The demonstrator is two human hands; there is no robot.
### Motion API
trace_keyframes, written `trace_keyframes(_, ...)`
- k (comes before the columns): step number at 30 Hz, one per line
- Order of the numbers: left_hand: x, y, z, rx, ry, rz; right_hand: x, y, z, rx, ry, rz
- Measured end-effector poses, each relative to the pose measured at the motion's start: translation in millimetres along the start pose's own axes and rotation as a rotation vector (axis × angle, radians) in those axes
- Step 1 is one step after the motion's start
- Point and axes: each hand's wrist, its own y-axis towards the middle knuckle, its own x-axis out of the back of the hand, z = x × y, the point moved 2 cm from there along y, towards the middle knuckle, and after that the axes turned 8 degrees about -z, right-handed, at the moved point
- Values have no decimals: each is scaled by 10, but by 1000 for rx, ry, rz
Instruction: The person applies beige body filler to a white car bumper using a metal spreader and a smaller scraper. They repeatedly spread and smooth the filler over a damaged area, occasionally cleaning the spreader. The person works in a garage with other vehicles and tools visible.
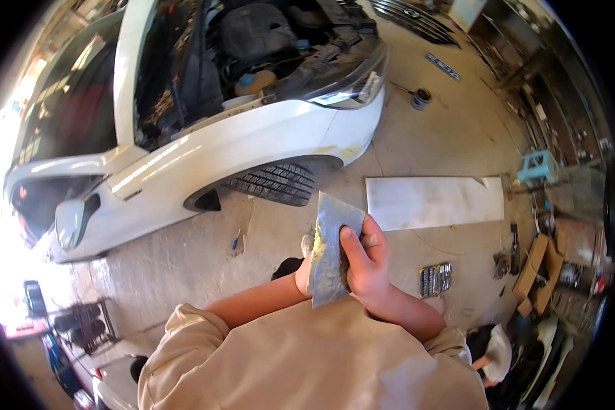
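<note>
In front of my chest I hold a thin grey sheet [335, 266], tilted, with yellow-green paste smeared along its left edge. My right hand [369, 263] grips its right side, thumb pressed flat on the near face and fingers curled behind. My left hand [303, 277] is at the sheet's left edge, mostly hidden behind it, so its fingers and anything in them cannot be made out. Ahead to the left stands a white car [273, 126] with its engine bay exposed. A yellowish patch [348, 150] marks the front corner of its body, below the headlight [348, 96].
A white rectangular panel [430, 208] lies on the floor ahead right. Closer in are a tool set [435, 279] and a cardboard box [541, 270]. A blue stool [536, 166] and shelving line the right side. A small can [421, 99] sits beyond the car's front. Another person [495, 352] is at lower right.
</note>
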Motion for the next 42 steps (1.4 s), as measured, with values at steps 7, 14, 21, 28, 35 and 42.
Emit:
trace_keyframes(7,217,-134,348,-140,41,-251,148,-29,136,30,-57,279)
trace_keyframes(14,321,-1046,333,-644,433,-913,183,169,-190,-139,125,156)
trace_keyframes(21,90,-2132,-56,-358,223,-896,-148,204,-609,378,-329,538)
trace_keyframes(28,315,-3006,143,-326,184,-909,-1087,-323,-1130,708,-399,1356)
trace_keyframes(35,699,-4032,454,-578,-98,-1055,-1749,-944,-1909,503,-731,1778)
trace_keyframes(42,1470,-4881,715,-1008,-413,-1368,-2338,-1781,-3076,835,-856,1659)
